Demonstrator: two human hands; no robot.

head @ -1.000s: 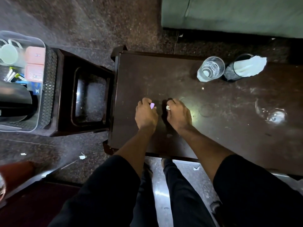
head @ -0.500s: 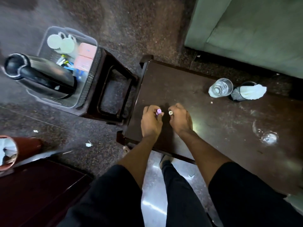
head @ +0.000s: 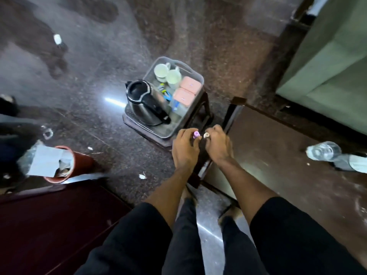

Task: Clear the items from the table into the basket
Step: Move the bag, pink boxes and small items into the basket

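Observation:
My left hand (head: pixel 185 148) grips a small purple-tipped item (head: pixel 196 134) and my right hand (head: pixel 217 145) grips a small white-tipped item (head: pixel 206 135). Both hands hover side by side over the left end of the dark table (head: pixel 278 155), just short of the clear plastic basket (head: pixel 195 75). The basket sits on a low dark stool and holds a steel kettle (head: pixel 146 104), two pale cups (head: pixel 167 73) and two pink boxes (head: pixel 185 92). A glass tumbler (head: pixel 322 150) lies far right on the table beside a mesh holder (head: pixel 349 162).
A red bin (head: pixel 65 165) stuffed with paper stands on the floor at the left. A dark maroon surface (head: pixel 49 225) fills the lower left. A green sofa (head: pixel 327 66) stands at the upper right. Scraps of litter dot the granite floor.
Both hands have lifted their small items from the table and carried them left to its edge, toward the basket. The view has swung left, bringing the basket to the centre.

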